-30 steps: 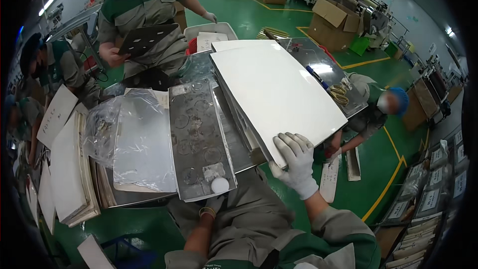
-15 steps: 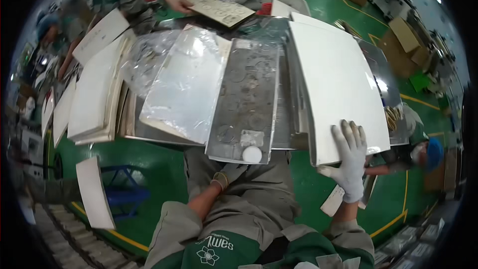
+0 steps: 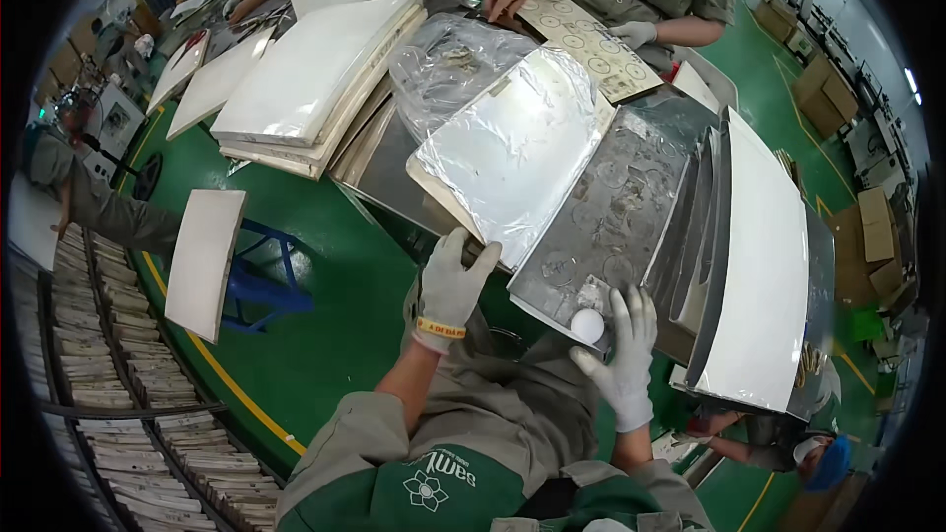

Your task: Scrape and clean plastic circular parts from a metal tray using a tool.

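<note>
Nearest, the left hand [image 3: 451, 288] in a white knit glove with a yellow wrist band gripped the near edge of a board wrapped in shiny plastic film [image 3: 512, 153], fingers curled over it. The right hand [image 3: 623, 355], also gloved, had its fingers spread open under the near end of a grey metal tray [image 3: 611, 222], touching a small white ball [image 3: 587, 326] there. Right of the tray, a big smooth white panel [image 3: 764, 276] stood tilted on edge. Farther left lay a stack of flat white boards [image 3: 310, 79]. Beyond, another person's hands rested on a tan sheet with circle cut-outs [image 3: 586, 39]. Green floor [image 3: 325, 335] lay open to the left.
</note>
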A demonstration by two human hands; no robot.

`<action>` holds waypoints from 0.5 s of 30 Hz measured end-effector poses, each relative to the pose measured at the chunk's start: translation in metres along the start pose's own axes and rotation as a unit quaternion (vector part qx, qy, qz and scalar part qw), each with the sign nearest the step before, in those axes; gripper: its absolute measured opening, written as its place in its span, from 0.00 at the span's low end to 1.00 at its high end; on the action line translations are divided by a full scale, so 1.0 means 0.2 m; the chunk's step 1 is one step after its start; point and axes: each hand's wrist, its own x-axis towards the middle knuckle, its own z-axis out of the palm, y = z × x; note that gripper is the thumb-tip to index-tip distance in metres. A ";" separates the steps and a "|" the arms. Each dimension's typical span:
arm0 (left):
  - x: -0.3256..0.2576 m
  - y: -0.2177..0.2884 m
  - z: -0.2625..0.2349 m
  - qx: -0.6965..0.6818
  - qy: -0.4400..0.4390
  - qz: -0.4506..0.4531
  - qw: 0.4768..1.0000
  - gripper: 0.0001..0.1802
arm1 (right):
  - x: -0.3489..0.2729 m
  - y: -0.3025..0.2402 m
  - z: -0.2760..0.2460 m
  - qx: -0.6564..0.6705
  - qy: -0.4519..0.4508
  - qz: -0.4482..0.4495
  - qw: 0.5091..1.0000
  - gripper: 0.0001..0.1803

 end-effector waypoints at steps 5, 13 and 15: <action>-0.01 0.13 0.10 0.032 0.072 0.266 0.961 0.06 | -0.04 0.05 0.07 -0.089 0.003 -0.026 0.996 0.45; -0.26 0.11 0.21 -0.022 -0.108 0.430 0.896 0.11 | -0.27 0.12 0.03 -0.055 0.032 0.084 0.994 0.30; -0.27 0.11 0.21 -0.172 -0.061 0.344 0.921 0.13 | -0.24 0.06 -0.01 -0.066 0.058 0.054 0.995 0.32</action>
